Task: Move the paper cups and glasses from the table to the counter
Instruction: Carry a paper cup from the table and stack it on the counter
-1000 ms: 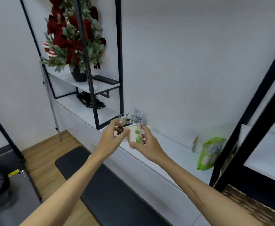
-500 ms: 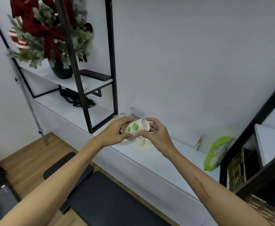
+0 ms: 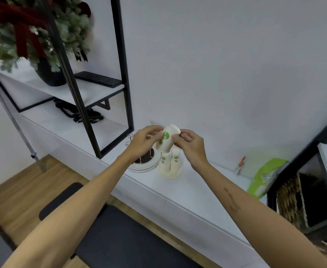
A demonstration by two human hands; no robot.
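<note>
The fingers (image 3: 153, 130) of the left hand (image 3: 141, 144) were curled around the side of a white paper cup with a green round print (image 3: 165, 139), and the fingers (image 3: 179, 137) of the right hand (image 3: 192, 146) pinched the same cup from its other side, so both hands gripped it together. The cup was tilted, its base turned up and away toward the white wall (image 3: 226, 74) and its open mouth facing down and toward the person. It was held in the air just above two short stacks of upturned white paper cups with green prints (image 3: 170, 165), which stood touching each other on the long white worktop (image 3: 193, 188). Whether the held cup's rim touched the top of the left stack could not be told.

Just left of the stacks lay a round white plate (image 3: 142, 168) carrying a thin wire rack (image 3: 131, 137), partly hidden by the left hand. Farther right on the worktop, well apart from the cups, a green and white plastic packet (image 3: 265, 176) leaned against a black metal frame (image 3: 304, 149). To the left, a black shelf frame (image 3: 124, 74) stood on the worktop; its white shelf held a flat black keyboard (image 3: 98, 79) and a dark pot of frosted greenery with red ribbons (image 3: 33, 31). A black padded bench (image 3: 124, 238) stood on the wooden floor (image 3: 23, 190) below.
</note>
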